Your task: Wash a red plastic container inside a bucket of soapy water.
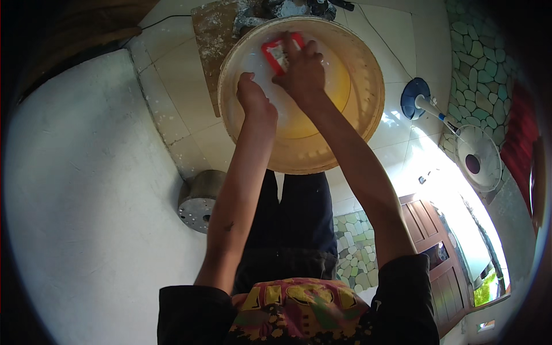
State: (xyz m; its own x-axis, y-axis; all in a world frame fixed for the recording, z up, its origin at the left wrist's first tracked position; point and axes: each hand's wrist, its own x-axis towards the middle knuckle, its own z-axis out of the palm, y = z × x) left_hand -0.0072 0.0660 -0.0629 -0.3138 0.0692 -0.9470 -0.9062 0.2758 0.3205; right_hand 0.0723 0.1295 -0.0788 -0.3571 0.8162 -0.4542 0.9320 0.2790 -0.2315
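A large round yellowish plastic tub [366,82] stands before me. Pale, cloudy liquid [297,118] appears to cover its bottom. Over the far part of the tub, my right hand [304,71] grips a red-rimmed rectangular object [268,52] with a whitish middle. It is blurred, so I cannot tell its exact kind. My left hand [257,98] is inside the tub on the left, its thumb pointing up. The other left fingers are mostly hidden, and I cannot tell whether they hold anything.
Past the tub lie a dusty wooden board [211,56] and some dark machinery [297,7]. A perforated metal drum [200,202] sits by the white wall [95,194] at left. On the right stands a fan [476,159] with a blue base [415,97] and a cord [384,39].
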